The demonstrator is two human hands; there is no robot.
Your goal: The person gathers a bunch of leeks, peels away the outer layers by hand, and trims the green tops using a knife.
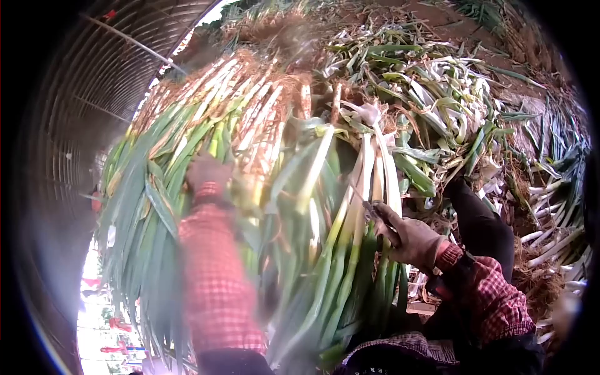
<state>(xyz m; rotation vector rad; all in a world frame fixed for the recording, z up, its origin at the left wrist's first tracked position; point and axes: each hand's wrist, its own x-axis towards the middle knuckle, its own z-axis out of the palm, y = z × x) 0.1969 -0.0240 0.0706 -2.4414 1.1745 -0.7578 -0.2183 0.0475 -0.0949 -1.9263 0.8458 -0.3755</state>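
Note:
A long pile of green onions (140, 187) slopes in front of me, roots at the far end and green leaves hanging toward me. My left hand (209, 172), smeared by motion, reaches over the stalks on the left of the pile; its fingers do not show clearly. My gloved right hand (414, 239) is closed around a small knife (369, 207), its thin blade pointing up and left. Just beyond that hand lie several cleaner onions (369, 169) with white stems, partly hidden by the hand and knife.
Stripped leaves and peelings (450, 94) cover the ground at the back right. More white-stemmed green onions (553, 247) lie at the far right. A dark-clothed leg (481, 219) is beside my right arm. A ribbed curved wall (81, 94) rises on the left.

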